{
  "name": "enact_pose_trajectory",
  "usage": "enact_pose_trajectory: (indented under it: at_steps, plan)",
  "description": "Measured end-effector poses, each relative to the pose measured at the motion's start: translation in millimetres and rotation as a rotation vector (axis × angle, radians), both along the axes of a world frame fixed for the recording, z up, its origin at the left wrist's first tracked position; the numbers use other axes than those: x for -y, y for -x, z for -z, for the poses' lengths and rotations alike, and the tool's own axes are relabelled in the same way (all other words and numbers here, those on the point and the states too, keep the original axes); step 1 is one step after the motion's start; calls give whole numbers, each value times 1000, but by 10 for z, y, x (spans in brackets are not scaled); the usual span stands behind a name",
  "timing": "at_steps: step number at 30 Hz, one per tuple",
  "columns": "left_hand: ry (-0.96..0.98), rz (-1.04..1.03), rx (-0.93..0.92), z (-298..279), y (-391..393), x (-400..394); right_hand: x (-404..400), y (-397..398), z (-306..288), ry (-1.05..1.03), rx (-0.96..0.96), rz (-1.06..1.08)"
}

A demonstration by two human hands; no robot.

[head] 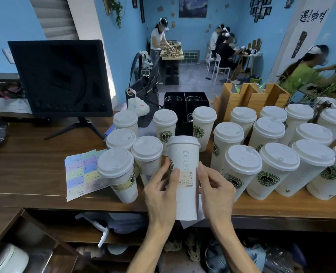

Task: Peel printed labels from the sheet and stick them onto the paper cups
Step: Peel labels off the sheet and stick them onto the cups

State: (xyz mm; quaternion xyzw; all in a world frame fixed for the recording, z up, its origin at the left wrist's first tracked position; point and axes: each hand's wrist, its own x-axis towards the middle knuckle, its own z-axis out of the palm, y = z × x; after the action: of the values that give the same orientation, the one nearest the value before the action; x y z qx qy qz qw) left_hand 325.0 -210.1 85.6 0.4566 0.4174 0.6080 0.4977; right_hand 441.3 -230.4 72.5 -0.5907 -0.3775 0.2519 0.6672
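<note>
— Two hands were on one cup, weren't they?

— Yes. The left hand (pixel 161 191) and the right hand (pixel 215 189) held the paper cup (pixel 185 164) between them, lifted above the front edge of the wooden counter (pixel 25 166). Each hand's fingers curled around a side of the cup, and the left thumb pressed on the left edge of the label (pixel 186 179).

— Where did that label sit?

— On the cup's wall facing the camera, below the column of printed checkboxes and about halfway down. It looked pale peach with small print and a barcode; I could not read it.

— And the sheet?

— The label sheet (pixel 80 172) lay flat on the counter to the left, its pastel rectangles in rows, with its right part tucked behind a lidded cup (pixel 117 174). That cup already carried a yellowish label low on its side.

— What else stood on the counter?

— Many more lidded cups (pixel 242 168), several showing a green round logo, crowded on both sides of the held one and out to the right. A dark monitor (pixel 60 77) stood at the back left, a black handbag (pixel 143 89) behind the cups, and wooden holders (pixel 252 101) further right. People worked at tables in the blue-walled room beyond.
</note>
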Motion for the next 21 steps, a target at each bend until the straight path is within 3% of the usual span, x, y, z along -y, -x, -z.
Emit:
enact_pose_trajectory:
  at_steps: [21]
  plan:
    - [-78, 0, -115, 347, 19, -186, 29, -53, 45, 100, 31, -98]
